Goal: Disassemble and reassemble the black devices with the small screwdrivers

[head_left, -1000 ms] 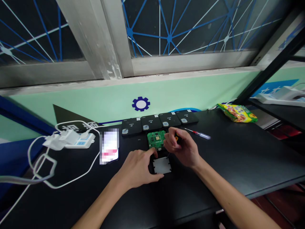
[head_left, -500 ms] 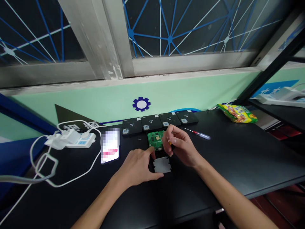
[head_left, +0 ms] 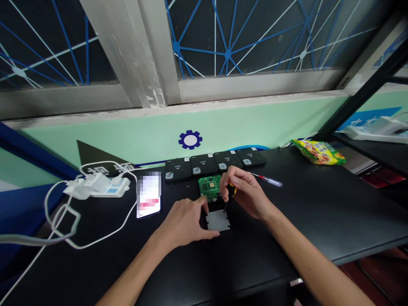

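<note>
A silver metal plate (head_left: 218, 221) with dark notches along its edges lies in front of me, dark case edges around it. My left hand (head_left: 186, 223) grips this piece from the left, thumb along the near edge and fingers at the far left corner. In my right hand (head_left: 244, 191) is a screwdriver (head_left: 235, 190) with a yellow handle, its thin shaft pointing down to the plate's far right corner. Just beyond the plate is a green circuit board (head_left: 208, 188), partly hidden by my right fingers.
Several flat black boxes (head_left: 202, 165) stand in a row by the wall. A phone (head_left: 148, 195) and a white power strip (head_left: 113, 187) with looping cables lie left. To the right are another screwdriver (head_left: 270, 181) and a yellow-green snack bag (head_left: 318, 152).
My right hand has turned and shifted slightly right, bringing the screwdriver's shaft down to the plate's far right corner. My left hand keeps its grip; the view has moved a little.
</note>
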{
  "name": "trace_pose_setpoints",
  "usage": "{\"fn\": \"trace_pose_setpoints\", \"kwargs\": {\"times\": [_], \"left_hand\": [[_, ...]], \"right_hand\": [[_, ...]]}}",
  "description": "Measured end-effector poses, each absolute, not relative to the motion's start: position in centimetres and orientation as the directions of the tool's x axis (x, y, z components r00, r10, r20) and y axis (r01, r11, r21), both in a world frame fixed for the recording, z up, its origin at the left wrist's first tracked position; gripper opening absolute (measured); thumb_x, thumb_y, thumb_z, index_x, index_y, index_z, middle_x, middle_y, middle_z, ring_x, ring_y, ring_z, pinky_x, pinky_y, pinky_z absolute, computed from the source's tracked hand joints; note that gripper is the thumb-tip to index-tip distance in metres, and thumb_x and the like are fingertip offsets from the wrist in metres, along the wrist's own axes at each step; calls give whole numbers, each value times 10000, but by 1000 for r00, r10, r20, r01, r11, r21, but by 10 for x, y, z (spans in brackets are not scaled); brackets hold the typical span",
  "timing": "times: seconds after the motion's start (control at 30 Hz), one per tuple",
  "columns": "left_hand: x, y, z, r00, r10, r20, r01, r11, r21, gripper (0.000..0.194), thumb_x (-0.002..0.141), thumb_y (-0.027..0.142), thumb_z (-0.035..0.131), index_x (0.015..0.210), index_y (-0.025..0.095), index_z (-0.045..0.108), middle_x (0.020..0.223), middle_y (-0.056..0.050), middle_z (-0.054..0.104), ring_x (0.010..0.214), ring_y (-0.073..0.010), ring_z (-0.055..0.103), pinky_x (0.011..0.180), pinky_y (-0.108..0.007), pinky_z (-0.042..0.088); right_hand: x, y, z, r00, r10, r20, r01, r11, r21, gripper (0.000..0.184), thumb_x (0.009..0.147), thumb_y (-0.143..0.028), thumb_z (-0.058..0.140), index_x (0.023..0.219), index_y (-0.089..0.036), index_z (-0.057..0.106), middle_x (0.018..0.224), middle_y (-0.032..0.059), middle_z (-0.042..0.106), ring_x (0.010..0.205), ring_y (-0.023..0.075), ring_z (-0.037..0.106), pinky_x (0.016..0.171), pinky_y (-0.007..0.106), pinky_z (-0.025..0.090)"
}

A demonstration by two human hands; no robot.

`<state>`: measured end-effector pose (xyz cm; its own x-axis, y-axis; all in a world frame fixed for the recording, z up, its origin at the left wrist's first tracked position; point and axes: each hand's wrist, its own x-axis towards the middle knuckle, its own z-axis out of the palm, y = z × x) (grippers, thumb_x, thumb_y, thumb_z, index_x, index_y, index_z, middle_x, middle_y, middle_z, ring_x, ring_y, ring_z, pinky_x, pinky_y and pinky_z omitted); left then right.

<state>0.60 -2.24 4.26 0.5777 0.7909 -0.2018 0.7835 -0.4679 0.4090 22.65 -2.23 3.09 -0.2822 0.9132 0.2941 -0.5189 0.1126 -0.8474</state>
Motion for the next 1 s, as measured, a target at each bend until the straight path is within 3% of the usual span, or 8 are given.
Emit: {"fn": "trace_pose_setpoints", "kwargs": {"times": [0.2, 0.3, 0.47, 0.57, 0.73, 0.87, 1.0], "left_hand": [[7, -23, 44, 570, 792, -220, 793, -460, 400, 567, 749, 677, 839, 1060, 225, 693, 752, -6, 717, 685, -257, 687, 598, -309, 392], [6, -23, 42, 570, 795, -208, 792, -463, 397, 559, 735, 680, 850, 1025, 229, 690, 752, -5, 713, 699, -262, 692, 598, -307, 388], [6, -22, 42, 568, 797, -206, 793, -462, 398, 547, 728, 661, 871, 1001, 229, 676, 722, 4, 689, 704, -269, 690, 584, -300, 381], [6, -23, 42, 566, 798, -207, 793, -459, 400, 553, 729, 670, 866, 1014, 234, 678, 711, 10, 683, 704, -271, 694, 581, -301, 383], [4, -23, 40, 572, 797, -195, 788, -469, 400, 568, 728, 683, 853, 1030, 234, 680, 729, 7, 689, 690, -267, 702, 579, -309, 389], [4, -23, 40, 571, 798, -191, 789, -470, 395, 564, 729, 689, 844, 1031, 239, 685, 732, 6, 694, 700, -269, 705, 593, -310, 395], [5, -22, 41, 574, 793, -202, 787, -467, 403, 570, 727, 690, 848, 1028, 234, 686, 728, 4, 691, 698, -267, 699, 592, -309, 389]], "right_hand": [[222, -26, 34, -380, 893, 242, -560, -14, -828, 484, 1118, -439, 501, 736, -177, 641, 645, -11, 475, 551, 140, 370, 575, 307, 285], [221, -27, 36, -384, 893, 236, -615, -56, -787, 472, 1094, -520, 506, 781, -187, 623, 664, -33, 392, 567, 136, 275, 587, 306, 258], [223, -26, 38, -367, 901, 229, -637, -64, -769, 213, 985, -380, 688, 915, -234, 550, 648, -64, 385, 556, 137, 264, 581, 289, 264], [223, -26, 37, -357, 904, 235, -613, -37, -789, 233, 1015, -382, 654, 871, -227, 554, 638, -47, 434, 565, 151, 346, 603, 303, 312], [222, -27, 34, -327, 912, 247, -576, 15, -817, 411, 1067, -443, 581, 755, -180, 634, 789, 35, 517, 703, 187, 473, 697, 345, 379], [220, -28, 35, -348, 913, 213, -586, -35, -810, 429, 1090, -511, 538, 829, -198, 672, 663, -16, 433, 603, 166, 362, 648, 327, 332], [220, -28, 36, -362, 914, 183, -623, -92, -777, 446, 1088, -580, 489, 845, -224, 604, 561, -73, 279, 552, 157, 187, 612, 317, 273]]}}
